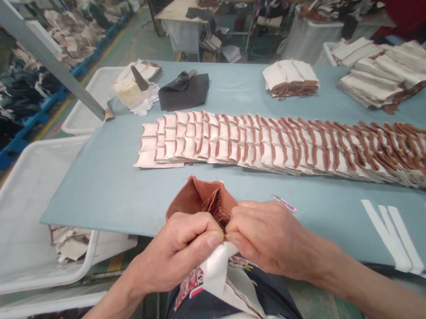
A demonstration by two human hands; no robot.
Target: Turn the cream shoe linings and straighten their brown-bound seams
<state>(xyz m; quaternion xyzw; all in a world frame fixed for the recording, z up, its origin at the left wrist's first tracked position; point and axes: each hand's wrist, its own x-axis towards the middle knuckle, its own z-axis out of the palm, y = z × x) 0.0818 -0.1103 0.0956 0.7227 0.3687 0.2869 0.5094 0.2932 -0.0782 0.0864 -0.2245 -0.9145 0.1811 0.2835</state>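
My left hand (192, 244) and my right hand (266, 235) meet at the table's near edge, thumbs almost touching. Both are closed on one brown leather piece (190, 196) with a white backing (219, 270). Its brown side stands up beyond my knuckles in gathered folds, and the pale backing hangs down toward my lap. The exact spot under the fingertips is hidden. Just right of my right hand, small pink-handled thread snips (284, 203) lie on the table. Across the table beyond my hands runs a long overlapping row of brown and white leather pieces (250, 139).
On the blue table (90, 185) sit stacked pieces (290, 78), a larger pile (394, 69), a black sheet (185, 92) with a dark tool, and a yellowish block (132, 94). White bins (26, 212) stand at the left, beside a metal post (44, 57). White tape strips (392, 233) mark the right.
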